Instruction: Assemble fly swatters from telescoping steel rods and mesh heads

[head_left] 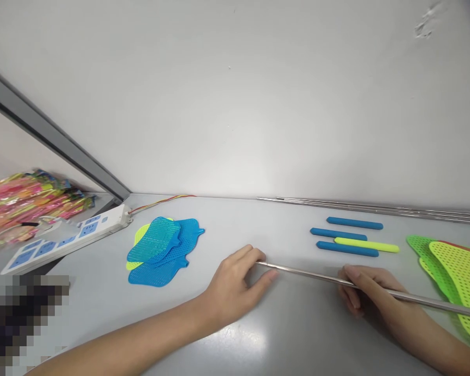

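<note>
A thin metal rod (309, 273) runs across in front of me, its left end thinner and its right part thicker. My right hand (370, 290) is closed around the rod, thumb along its top. At the rod's left tip is my left hand (241, 279), with the fingers curled over the end and the thumb near it. Beyond my right hand lie several handle grips, among them a blue grip (354, 223) and a yellow grip (366, 245). Left of my left hand is a loose pile of perforated blue fly swatter heads (159, 271), with yellow ones underneath.
More swatter heads in yellow (460, 271) and green (425, 245) are stacked at the right. Several metal rods (376, 208) lie along the wall. A white power strip (78, 235) and colourful bagged goods (27, 198) are at the left.
</note>
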Motion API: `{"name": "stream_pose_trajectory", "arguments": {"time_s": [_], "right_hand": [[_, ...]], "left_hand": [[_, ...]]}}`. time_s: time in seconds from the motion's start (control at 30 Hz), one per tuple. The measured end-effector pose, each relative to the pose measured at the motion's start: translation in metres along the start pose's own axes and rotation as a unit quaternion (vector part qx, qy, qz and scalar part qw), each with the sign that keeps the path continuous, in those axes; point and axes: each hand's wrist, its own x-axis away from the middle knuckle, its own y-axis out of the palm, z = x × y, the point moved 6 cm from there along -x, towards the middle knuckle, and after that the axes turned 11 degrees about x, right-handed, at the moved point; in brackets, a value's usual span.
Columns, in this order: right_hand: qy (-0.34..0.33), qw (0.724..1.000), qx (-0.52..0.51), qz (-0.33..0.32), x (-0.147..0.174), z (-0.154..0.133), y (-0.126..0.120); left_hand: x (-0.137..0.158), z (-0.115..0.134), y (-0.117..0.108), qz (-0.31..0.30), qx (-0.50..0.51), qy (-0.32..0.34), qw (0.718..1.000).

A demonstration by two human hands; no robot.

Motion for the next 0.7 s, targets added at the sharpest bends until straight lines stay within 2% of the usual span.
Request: {"name": "stream_pose_trajectory", "arguments": {"time_s": [0.2, 0.37, 0.53, 0.7], "right_hand": [[-0.001, 1.000, 0.024, -0.006, 0.000, -0.002, 0.000], [-0.003, 1.000, 0.029, -0.001, 0.000, -0.004, 0.000], [-0.003, 0.998, -0.061, 0.024, -0.001, 0.001, -0.004], [-0.008, 0.986, -0.160, 0.046, -0.002, 0.011, -0.005]], "left_hand": [[-0.001, -0.008, -0.006, 0.061, -0.007, -0.066, 0.996], [-0.001, -0.017, -0.006, 0.067, 0.016, -0.119, 0.990], [-0.003, -0.019, -0.005, 0.052, 0.066, -0.117, 0.990], [-0.003, -0.019, -0.004, 0.033, 0.212, -0.083, 0.973]]}}
